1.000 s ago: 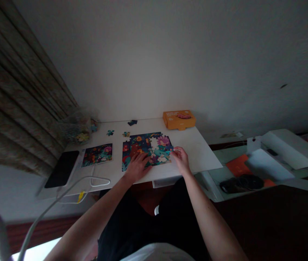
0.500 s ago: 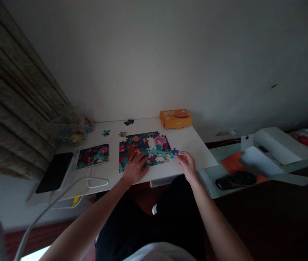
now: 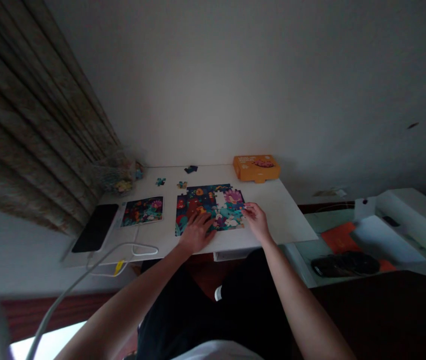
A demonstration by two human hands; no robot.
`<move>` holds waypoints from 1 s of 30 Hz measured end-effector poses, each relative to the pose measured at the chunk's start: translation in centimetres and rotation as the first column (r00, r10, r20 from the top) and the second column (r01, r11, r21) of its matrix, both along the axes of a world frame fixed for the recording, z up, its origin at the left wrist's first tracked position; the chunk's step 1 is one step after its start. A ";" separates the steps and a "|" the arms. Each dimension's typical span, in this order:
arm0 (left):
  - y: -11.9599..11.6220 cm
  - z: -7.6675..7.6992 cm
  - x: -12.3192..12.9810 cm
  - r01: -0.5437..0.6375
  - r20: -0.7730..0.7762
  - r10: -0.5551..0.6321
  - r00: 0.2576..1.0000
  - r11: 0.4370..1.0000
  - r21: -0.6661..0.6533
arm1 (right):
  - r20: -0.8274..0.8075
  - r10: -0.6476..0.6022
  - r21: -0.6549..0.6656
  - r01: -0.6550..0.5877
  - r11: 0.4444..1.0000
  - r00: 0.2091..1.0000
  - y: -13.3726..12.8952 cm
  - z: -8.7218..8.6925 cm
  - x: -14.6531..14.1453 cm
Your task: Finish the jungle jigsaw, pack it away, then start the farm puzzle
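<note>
A colourful jigsaw puzzle (image 3: 231,220), largely joined, lies on the white table (image 3: 284,220), with a white gap in its upper right part. My left hand (image 3: 196,230) rests flat on the lower middle of it, fingers spread, covering some of the picture. At the right edge, my right hand (image 3: 257,220) pinches a puzzle piece (image 3: 246,206), mostly hidden by the fingers. Whether that piece is locked in, I cannot tell. Loose puzzle pieces lie beyond the puzzle: a teal one (image 3: 160,181), a tan and teal one (image 3: 181,185) and dark blue ones (image 3: 190,169).
Left of the puzzle are a printed picture card (image 3: 143,212), a black-screened device (image 3: 95,227) and a white cable (image 3: 145,245). A clear plastic bag (image 3: 117,175) sits by the curtain. An orange box (image 3: 257,168) stands at the back. An open white box (image 3: 389,235) lies right, lower down.
My right hand has brought the puzzle piece leftward against the puzzle's right edge; before, it showed apart from it. My left hand stays on the puzzle. The whole view has shifted.
</note>
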State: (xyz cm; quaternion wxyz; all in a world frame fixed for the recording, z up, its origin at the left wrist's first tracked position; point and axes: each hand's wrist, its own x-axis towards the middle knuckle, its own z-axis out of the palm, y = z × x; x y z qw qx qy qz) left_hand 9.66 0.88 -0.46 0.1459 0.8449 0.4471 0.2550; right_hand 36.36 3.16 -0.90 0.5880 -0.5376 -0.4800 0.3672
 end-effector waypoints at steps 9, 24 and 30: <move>9.4 1.8 -1.8 -0.215 0.039 0.215 0.976 0.977 -0.005 | 0.017 -0.126 0.041 0.125 0.991 0.992 0.9 -2.3 1.7; 25.9 2.3 -3.9 -0.537 -0.223 0.506 0.833 0.836 -0.111 | -0.017 -0.134 -0.033 0.134 0.990 0.991 0.8 -2.6 1.5; 25.2 2.6 -5.9 -0.539 -0.305 0.500 0.811 0.841 -0.055 | -0.025 -0.157 -0.029 0.156 0.987 0.987 0.8 -2.5 1.4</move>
